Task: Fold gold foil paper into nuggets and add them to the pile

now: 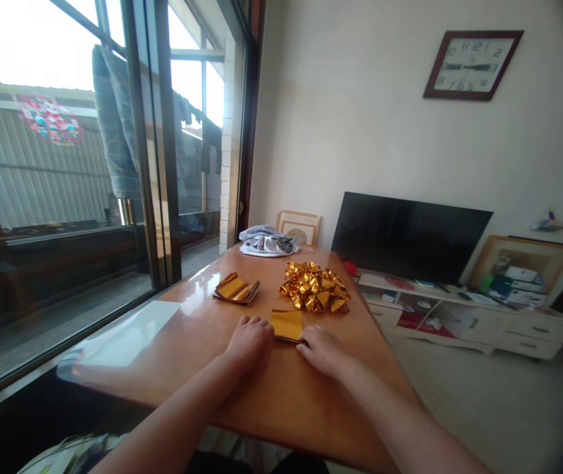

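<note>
Gold foil sheets [287, 322]: a small, flat pile on the desk [202, 336], nearer its right edge than its left, lying between the two hands. Outline close to square; no long axis can be made out at this angle. Near side of pile runs roughly in line with the desk's near edge.

Left hand [250, 341]: just beside the pile's left side, fingers close together and bent; contact cannot be told. Right hand [321, 349]: at the pile's near right corner, thumb and curled fingers meeting that corner; cannot tell whether the grip is clamped on it. Right hand judged the nearer.

Beyond the pile, toward the desk's right edge: heap of folded gold pieces [315, 288]. Toward the left edge, beyond the left hand: second foil stack [236, 288], apart from both hands.
</note>
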`<action>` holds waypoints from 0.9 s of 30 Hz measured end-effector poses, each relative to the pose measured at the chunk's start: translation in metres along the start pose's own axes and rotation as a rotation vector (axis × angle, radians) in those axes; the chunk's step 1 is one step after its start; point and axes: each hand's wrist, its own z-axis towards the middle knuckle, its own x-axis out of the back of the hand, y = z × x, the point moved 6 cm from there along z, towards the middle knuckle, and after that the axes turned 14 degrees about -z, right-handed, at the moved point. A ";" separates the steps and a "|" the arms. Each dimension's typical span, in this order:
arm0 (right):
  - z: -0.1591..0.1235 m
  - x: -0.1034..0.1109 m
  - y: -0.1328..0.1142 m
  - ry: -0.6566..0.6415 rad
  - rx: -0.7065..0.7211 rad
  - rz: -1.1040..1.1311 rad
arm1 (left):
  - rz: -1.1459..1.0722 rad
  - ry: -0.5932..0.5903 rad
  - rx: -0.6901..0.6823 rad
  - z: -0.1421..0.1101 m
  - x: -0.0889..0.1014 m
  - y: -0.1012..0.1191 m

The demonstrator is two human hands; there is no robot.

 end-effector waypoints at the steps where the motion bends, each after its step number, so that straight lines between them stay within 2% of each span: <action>1: -0.001 0.002 -0.001 0.014 -0.012 0.004 | 0.000 0.011 -0.004 -0.001 0.003 0.001; 6: -0.006 0.025 -0.014 0.180 0.013 0.058 | 0.004 0.058 -0.031 -0.012 0.025 0.013; 12: -0.019 0.054 -0.036 0.256 0.113 0.072 | 0.000 0.137 -0.032 -0.036 0.064 0.034; 15: -0.031 0.073 -0.051 0.328 0.182 0.050 | -0.004 0.196 -0.062 -0.047 0.083 0.052; 21: -0.060 0.107 -0.075 0.425 0.235 -0.005 | 0.017 0.184 -0.140 -0.068 0.109 0.089; 27: -0.091 0.136 -0.093 0.484 0.289 0.005 | 0.022 0.219 -0.165 -0.094 0.129 0.115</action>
